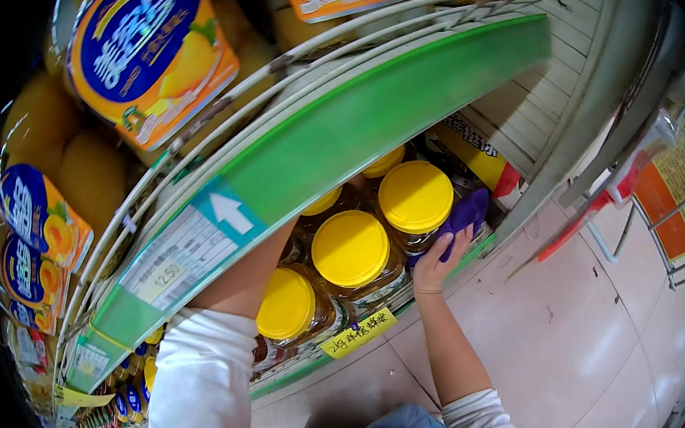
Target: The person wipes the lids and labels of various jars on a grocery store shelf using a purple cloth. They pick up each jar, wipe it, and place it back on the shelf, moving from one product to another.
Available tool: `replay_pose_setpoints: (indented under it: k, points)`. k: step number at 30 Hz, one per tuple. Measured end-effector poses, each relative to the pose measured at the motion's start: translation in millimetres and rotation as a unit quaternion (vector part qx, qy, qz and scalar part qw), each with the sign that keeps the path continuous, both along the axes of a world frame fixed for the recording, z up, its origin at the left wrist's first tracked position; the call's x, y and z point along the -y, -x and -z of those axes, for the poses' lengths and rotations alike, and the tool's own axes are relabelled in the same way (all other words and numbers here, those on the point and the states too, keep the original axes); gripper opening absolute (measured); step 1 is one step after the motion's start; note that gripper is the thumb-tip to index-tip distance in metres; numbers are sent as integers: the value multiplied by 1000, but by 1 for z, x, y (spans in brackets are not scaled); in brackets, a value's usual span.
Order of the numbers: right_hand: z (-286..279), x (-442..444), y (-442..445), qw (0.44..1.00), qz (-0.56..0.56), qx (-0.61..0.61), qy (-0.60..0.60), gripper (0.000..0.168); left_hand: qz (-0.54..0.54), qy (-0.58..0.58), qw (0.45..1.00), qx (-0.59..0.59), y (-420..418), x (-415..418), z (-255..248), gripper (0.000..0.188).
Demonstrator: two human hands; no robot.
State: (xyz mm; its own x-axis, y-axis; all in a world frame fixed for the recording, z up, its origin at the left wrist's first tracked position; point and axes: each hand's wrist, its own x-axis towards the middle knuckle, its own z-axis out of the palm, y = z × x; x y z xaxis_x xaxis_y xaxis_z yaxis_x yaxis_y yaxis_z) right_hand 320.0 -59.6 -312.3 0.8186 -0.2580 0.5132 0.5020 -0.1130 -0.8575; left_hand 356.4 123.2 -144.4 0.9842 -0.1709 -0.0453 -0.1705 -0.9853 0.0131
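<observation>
My right hand (438, 260) holds a purple cloth (468, 216) against the side of a jar with a yellow lid (415, 196), at the right end of the low shelf. My left forearm (244, 285) reaches in under the upper shelf's green price rail (349, 135), which hides the left hand. Between my arms stand two more jars of amber contents, one with a yellow lid (350, 248) in the middle and one with a yellow lid (287, 304) close to my left forearm. Further yellow lids show partly behind them.
Large fruit jars (154, 57) stand on the upper shelf behind a white wire guard (269, 73). A yellow handwritten tag (360, 333) hangs on the lower shelf edge. A black and yellow box (476, 155) lies behind the right jar. Pinkish tiles (552, 330) cover the floor.
</observation>
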Motion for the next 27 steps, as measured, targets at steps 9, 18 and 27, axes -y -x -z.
replay_pose_setpoints:
  k: [9,18,27]
  points:
    - [4,8,-5,999,1,18,44,29,-34,59,997,-37,-1,-3,-7,95]
    - [15,8,-2,994,-6,-18,109,31,20,109,993,43,8,-1,6,82]
    - [-37,47,32,964,-149,35,215,42,32,77,996,1,38,75,15,61]
